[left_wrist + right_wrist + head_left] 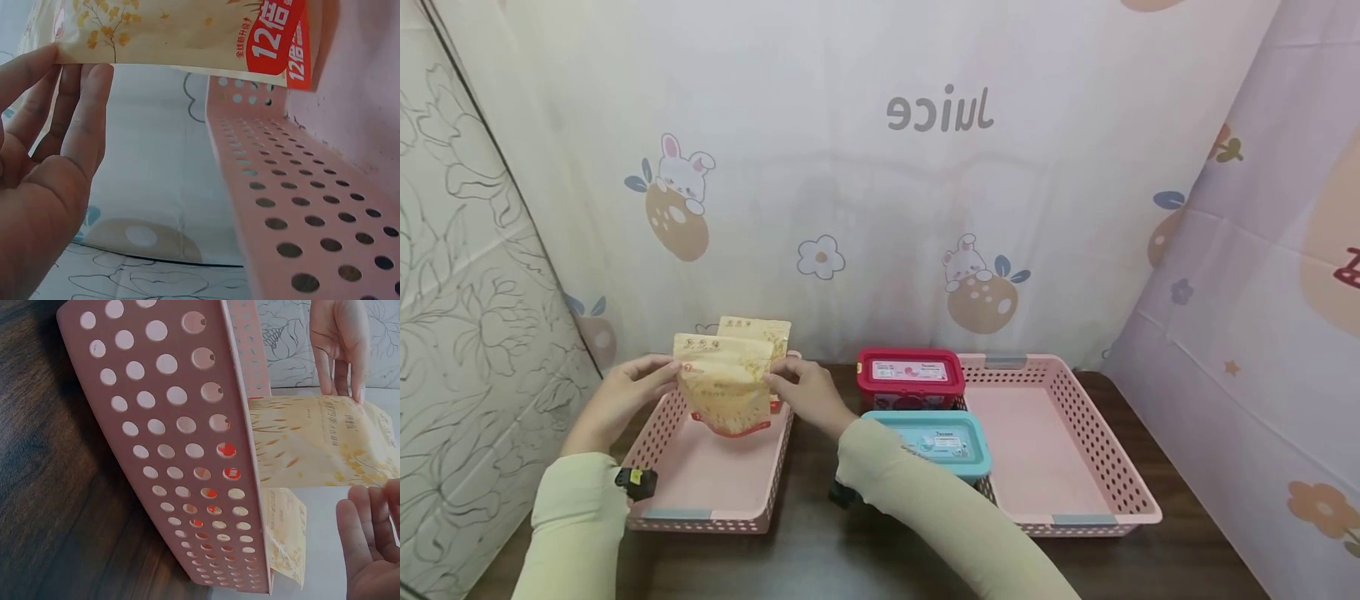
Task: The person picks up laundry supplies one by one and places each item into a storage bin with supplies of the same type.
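Basket point(715, 483) of pink perforated plastic, on the left, lies beneath a floral-printed yellow pouch point(726, 387) held near-upright over its floor, a matching pouch point(756, 327) just behind. The front one looks light, soft and slightly slick, likely to crumple if squeezed; its side edges seem the best hold. There the left hand point(625, 396) and right hand point(808, 396) each pinch it between thumb and fingers.

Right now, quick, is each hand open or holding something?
Left hand: holding one side edge of the front pale-yellow, red-bottomed, plastic-looking rectangular pouch.
Right hand: holding that same pouch's opposite side edge.
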`<action>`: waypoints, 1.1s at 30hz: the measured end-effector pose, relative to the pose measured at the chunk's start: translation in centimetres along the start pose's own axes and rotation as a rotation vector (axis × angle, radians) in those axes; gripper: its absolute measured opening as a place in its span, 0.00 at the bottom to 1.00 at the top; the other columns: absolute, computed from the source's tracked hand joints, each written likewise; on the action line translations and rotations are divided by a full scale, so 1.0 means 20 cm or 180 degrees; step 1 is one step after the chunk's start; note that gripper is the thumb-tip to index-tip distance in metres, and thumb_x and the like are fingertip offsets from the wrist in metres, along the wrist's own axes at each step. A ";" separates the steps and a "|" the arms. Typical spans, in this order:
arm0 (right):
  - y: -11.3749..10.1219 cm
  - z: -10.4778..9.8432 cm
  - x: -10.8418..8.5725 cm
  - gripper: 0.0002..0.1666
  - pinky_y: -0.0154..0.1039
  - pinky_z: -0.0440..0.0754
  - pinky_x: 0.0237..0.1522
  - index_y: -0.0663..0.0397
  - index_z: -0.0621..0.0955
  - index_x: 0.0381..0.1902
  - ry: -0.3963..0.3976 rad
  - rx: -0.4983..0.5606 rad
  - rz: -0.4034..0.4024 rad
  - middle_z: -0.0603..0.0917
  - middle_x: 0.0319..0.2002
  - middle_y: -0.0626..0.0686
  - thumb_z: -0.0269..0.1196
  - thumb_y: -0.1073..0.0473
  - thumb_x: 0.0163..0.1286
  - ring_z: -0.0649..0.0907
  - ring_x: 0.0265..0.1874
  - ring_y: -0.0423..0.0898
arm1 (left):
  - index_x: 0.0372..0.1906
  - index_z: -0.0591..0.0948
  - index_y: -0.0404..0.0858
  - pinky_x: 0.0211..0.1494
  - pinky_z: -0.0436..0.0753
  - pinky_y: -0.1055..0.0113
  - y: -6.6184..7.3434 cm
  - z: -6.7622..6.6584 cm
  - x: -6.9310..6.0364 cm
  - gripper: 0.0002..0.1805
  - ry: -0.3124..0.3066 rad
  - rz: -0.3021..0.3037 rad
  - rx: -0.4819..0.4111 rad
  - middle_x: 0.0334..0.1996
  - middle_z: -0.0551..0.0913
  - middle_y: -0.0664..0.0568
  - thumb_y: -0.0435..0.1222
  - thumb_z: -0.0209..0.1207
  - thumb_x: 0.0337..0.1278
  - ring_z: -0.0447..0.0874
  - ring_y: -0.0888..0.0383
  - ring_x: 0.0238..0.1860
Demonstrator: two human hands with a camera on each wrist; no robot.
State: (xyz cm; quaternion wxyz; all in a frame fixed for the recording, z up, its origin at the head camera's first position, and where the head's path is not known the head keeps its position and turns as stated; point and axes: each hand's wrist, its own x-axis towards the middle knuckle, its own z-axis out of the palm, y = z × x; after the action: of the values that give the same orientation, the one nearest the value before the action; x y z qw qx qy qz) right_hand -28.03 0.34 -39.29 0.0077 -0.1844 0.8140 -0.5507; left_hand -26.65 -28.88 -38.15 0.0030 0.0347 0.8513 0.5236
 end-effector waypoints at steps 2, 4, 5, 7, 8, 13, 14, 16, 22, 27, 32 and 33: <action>0.00 0.00 0.00 0.11 0.34 0.83 0.41 0.49 0.86 0.47 -0.0049 -0.0040 0.0055 0.85 0.35 0.42 0.65 0.51 0.72 0.83 0.36 0.36 | 0.68 0.71 0.28 0.66 0.67 0.34 -0.02 -0.01 0.00 0.39 -0.0026 -0.0006 0.0015 0.61 0.77 0.33 0.58 0.54 0.70 0.73 0.32 0.63; 0.00 0.01 0.00 0.11 0.36 0.83 0.44 0.49 0.86 0.47 -0.0076 -0.0055 0.0095 0.85 0.36 0.42 0.65 0.51 0.72 0.82 0.37 0.37 | 0.67 0.72 0.28 0.65 0.69 0.35 -0.03 -0.01 0.00 0.38 -0.0042 -0.0003 0.0109 0.61 0.77 0.32 0.58 0.54 0.70 0.74 0.32 0.62; 0.01 0.01 0.01 0.11 0.36 0.82 0.45 0.49 0.86 0.47 -0.0085 -0.0075 0.0113 0.85 0.37 0.42 0.65 0.51 0.72 0.82 0.37 0.37 | 0.67 0.72 0.28 0.64 0.70 0.35 -0.03 -0.01 0.00 0.38 -0.0052 0.0002 0.0155 0.61 0.77 0.32 0.57 0.54 0.71 0.75 0.32 0.61; 0.01 0.01 0.01 0.11 0.37 0.82 0.47 0.48 0.86 0.46 -0.0113 -0.0105 0.0157 0.85 0.38 0.41 0.65 0.51 0.72 0.81 0.38 0.38 | 0.66 0.73 0.27 0.62 0.73 0.36 -0.04 -0.01 0.00 0.37 -0.0059 -0.0020 0.0260 0.60 0.77 0.31 0.56 0.54 0.71 0.76 0.32 0.60; 0.02 0.02 0.02 0.10 0.38 0.82 0.47 0.47 0.86 0.46 -0.0130 -0.0104 0.0178 0.84 0.39 0.41 0.65 0.51 0.72 0.81 0.38 0.38 | 0.66 0.73 0.27 0.61 0.74 0.37 -0.04 -0.01 0.00 0.37 -0.0066 -0.0034 0.0312 0.60 0.77 0.30 0.56 0.54 0.71 0.76 0.32 0.60; 0.05 0.03 0.03 0.10 0.37 0.82 0.45 0.48 0.87 0.46 -0.0171 -0.0141 0.0243 0.84 0.39 0.41 0.66 0.51 0.71 0.80 0.39 0.39 | 0.65 0.74 0.27 0.59 0.76 0.37 -0.04 -0.01 -0.01 0.37 -0.0079 -0.0155 0.0475 0.59 0.78 0.30 0.56 0.53 0.71 0.77 0.33 0.59; 0.06 0.04 0.04 0.11 0.37 0.82 0.44 0.48 0.87 0.46 -0.0174 -0.0151 0.0250 0.84 0.39 0.41 0.67 0.51 0.71 0.80 0.39 0.39 | 0.65 0.74 0.27 0.59 0.76 0.37 -0.04 -0.01 -0.01 0.37 -0.0083 -0.0170 0.0489 0.59 0.78 0.30 0.56 0.53 0.72 0.77 0.33 0.59; 0.07 0.05 0.04 0.11 0.36 0.82 0.44 0.49 0.87 0.45 -0.0196 -0.0156 0.0280 0.84 0.40 0.41 0.67 0.51 0.70 0.80 0.40 0.38 | 0.65 0.73 0.26 0.60 0.76 0.38 -0.05 -0.01 -0.01 0.37 -0.0076 -0.0199 0.0522 0.59 0.77 0.30 0.56 0.53 0.72 0.77 0.32 0.59; 0.10 0.09 0.06 0.11 0.37 0.82 0.44 0.49 0.88 0.45 -0.0239 -0.0092 0.0387 0.84 0.42 0.41 0.67 0.52 0.70 0.79 0.40 0.38 | 0.64 0.74 0.25 0.58 0.78 0.39 -0.07 -0.01 -0.02 0.35 -0.0029 -0.0293 0.0637 0.59 0.77 0.29 0.54 0.53 0.73 0.79 0.32 0.57; 0.09 0.10 0.05 0.11 0.36 0.84 0.42 0.52 0.88 0.46 -0.0221 0.0012 0.0459 0.85 0.41 0.43 0.68 0.54 0.70 0.81 0.38 0.38 | 0.63 0.75 0.25 0.55 0.78 0.38 -0.07 -0.01 -0.02 0.32 -0.0014 -0.0295 0.0778 0.56 0.78 0.29 0.51 0.53 0.74 0.79 0.34 0.55; 0.10 0.11 0.05 0.13 0.38 0.85 0.44 0.53 0.87 0.48 -0.0219 0.0027 0.0554 0.85 0.42 0.44 0.67 0.54 0.70 0.81 0.37 0.39 | 0.61 0.76 0.25 0.55 0.76 0.35 -0.07 0.01 -0.02 0.29 0.0010 -0.0287 0.0985 0.57 0.77 0.28 0.49 0.52 0.75 0.76 0.33 0.56; 0.10 0.11 0.05 0.13 0.38 0.85 0.44 0.53 0.87 0.49 -0.0221 0.0040 0.0584 0.85 0.42 0.44 0.67 0.54 0.70 0.81 0.37 0.40 | 0.61 0.76 0.25 0.55 0.76 0.34 -0.07 0.01 -0.02 0.29 0.0010 -0.0291 0.1007 0.57 0.77 0.28 0.49 0.52 0.75 0.76 0.32 0.56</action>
State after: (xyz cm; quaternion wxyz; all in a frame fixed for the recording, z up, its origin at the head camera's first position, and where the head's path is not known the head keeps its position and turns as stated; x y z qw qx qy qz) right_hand -29.05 -1.23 -41.70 0.0875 -0.1280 0.8233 -0.5460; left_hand -26.30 -29.35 -39.45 0.0199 -0.0048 0.9238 0.3824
